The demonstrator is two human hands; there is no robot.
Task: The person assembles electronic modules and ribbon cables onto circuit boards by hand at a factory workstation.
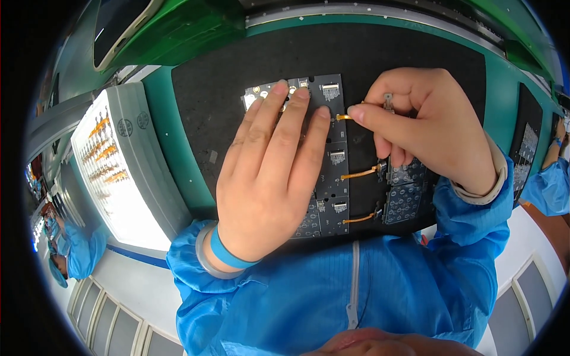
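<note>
My left hand [267, 160] lies flat over a black circuit board panel [335, 133], its fingers stretched out and slightly spread. White connector sockets run down the panel's right part. Thumb and forefinger of my right hand [430, 121] pinch a short orange flex cable [344, 117], whose tip reaches over the panel's right edge. A small metal piece [388, 102] shows between the fingers of that hand. Two more orange flex cables, one in the middle [358, 174] and one nearer me [358, 220], extend from the panel toward another dark board [404, 202], partly under my right hand.
A black mat [208, 101] covers the green work surface. At left stands a pale tray [133, 207] with several orange flex cables on it. Green bins [178, 41] line the far side. Other people's blue sleeves show at left [88, 249] and right [547, 187].
</note>
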